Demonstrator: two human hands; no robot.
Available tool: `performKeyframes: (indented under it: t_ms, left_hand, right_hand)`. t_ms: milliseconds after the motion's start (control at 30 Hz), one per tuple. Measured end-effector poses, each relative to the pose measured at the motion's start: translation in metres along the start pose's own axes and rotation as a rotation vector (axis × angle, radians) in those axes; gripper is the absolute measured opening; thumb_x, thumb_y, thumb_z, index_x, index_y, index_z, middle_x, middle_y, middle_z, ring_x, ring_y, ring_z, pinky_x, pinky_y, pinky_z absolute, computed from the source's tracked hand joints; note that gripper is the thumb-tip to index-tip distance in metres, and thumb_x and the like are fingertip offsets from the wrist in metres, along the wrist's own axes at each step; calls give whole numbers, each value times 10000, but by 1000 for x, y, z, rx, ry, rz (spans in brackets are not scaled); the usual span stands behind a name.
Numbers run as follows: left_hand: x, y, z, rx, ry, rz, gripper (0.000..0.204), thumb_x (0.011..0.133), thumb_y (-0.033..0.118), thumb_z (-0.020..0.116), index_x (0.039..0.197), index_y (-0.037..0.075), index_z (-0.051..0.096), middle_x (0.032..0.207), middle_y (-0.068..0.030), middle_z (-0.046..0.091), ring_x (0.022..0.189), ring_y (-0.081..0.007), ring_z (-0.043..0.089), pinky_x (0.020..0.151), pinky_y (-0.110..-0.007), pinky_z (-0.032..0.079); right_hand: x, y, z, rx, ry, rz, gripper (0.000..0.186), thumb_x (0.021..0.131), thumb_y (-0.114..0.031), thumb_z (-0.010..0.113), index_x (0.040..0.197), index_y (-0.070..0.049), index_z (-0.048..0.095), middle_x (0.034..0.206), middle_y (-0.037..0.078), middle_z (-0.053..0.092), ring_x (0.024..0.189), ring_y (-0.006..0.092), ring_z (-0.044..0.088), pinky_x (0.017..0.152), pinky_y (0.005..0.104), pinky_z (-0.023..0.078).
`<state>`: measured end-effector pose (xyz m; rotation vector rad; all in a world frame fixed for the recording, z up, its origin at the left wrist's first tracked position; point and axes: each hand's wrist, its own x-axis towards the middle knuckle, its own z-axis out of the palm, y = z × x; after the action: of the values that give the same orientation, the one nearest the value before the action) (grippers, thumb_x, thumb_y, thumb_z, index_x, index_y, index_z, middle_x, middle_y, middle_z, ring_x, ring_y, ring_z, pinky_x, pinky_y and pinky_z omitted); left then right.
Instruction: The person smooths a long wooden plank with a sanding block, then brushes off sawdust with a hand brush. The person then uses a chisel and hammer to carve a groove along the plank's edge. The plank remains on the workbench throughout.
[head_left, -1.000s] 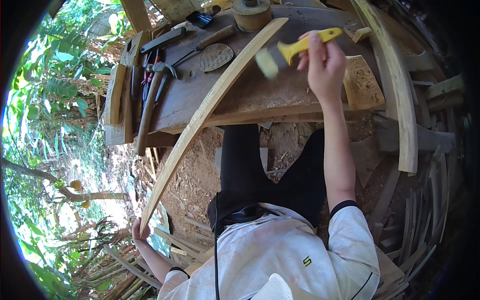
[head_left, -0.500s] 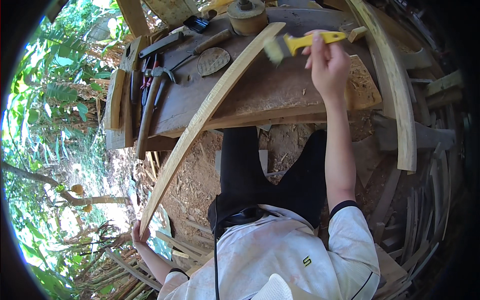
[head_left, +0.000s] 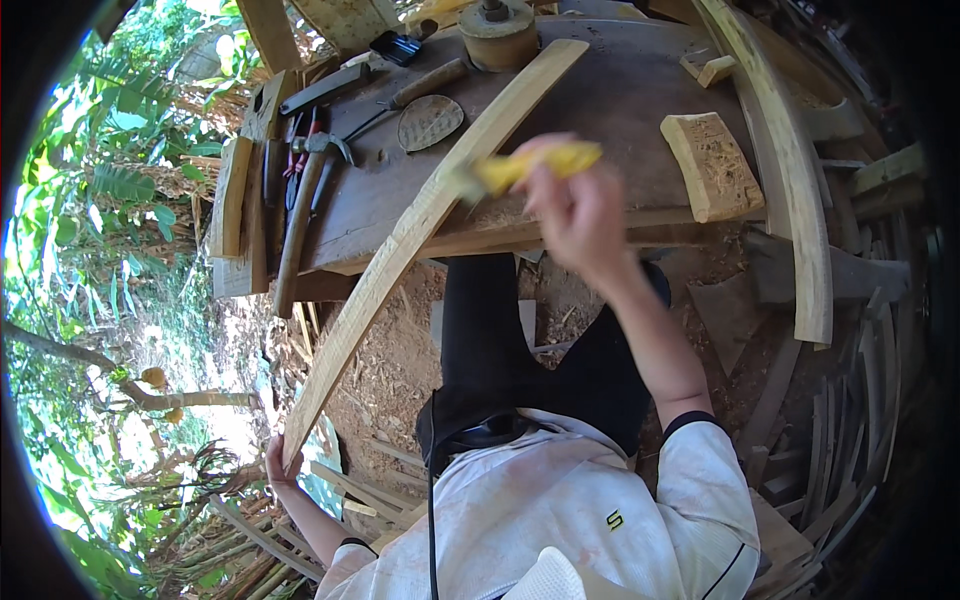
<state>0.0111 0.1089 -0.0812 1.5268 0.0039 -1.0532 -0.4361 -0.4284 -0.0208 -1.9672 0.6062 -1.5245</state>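
Observation:
A long pale wooden strip point(head_left: 365, 315) slants from the lower left up across the workbench. My left hand point(head_left: 283, 460) grips its lower end, out beyond the bench. My right hand point(head_left: 565, 205) holds a yellow-handled paintbrush point(head_left: 500, 172), blurred by motion, with the bristles over the middle upper part of the strip; whether they touch it I cannot tell. A rough wooden block point(head_left: 712, 165) lies right of this hand on the bench point(head_left: 620, 100).
A hammer point(head_left: 300, 230), other hand tools and a round flat piece point(head_left: 428, 123) lie left of the strip. A black tray point(head_left: 395, 48) and a cylindrical block point(head_left: 497, 40) sit at the back. A curved plank point(head_left: 810, 260) borders the right; loose slats point(head_left: 870, 400) lie below it.
My right hand and the brush have swung down and left from the strip's upper end toward its middle, uncovering the wooden block. The strip has shifted slightly right at its top.

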Motion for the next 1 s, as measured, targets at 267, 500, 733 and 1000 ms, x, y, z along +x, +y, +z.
performKeyframes:
  t_ms: [267, 500, 733, 1000]
  left_hand:
    - [23, -3, 39, 184, 194, 132, 218, 931, 232, 794, 1094, 118, 705, 998, 4, 690, 941, -111, 658, 866, -251, 519]
    - [24, 12, 88, 333, 65, 157, 139, 1059, 249, 708, 992, 138, 658, 759, 70, 541, 614, -45, 442, 543, -245, 308]
    - [24, 12, 154, 439, 45, 216, 275, 1077, 313, 688, 880, 129, 635, 690, 82, 478, 559, -35, 372, 502, -255, 248]
    - [11, 15, 194, 679, -68, 294, 442, 1109, 371, 637, 757, 105, 635, 658, 125, 382, 627, -20, 318, 557, -272, 220]
  right_hand:
    - [-83, -84, 56, 381, -684, -94, 183, 982, -181, 740, 1157, -129, 728, 931, 29, 754, 699, 189, 739, 623, 325, 597]
    - [-3, -10, -7, -153, 201, 34, 144, 1043, -126, 680, 1165, -71, 731, 1064, 93, 779, 761, 182, 761, 599, 303, 601]
    - [-77, -80, 80, -30, -587, -367, 143, 989, -196, 678, 1128, -163, 691, 961, 23, 669, 848, 185, 759, 661, 338, 629]
    - [-39, -40, 57, 221, -469, 243, 208, 1092, -214, 641, 1145, -32, 728, 932, 83, 782, 738, 142, 745, 633, 303, 588]
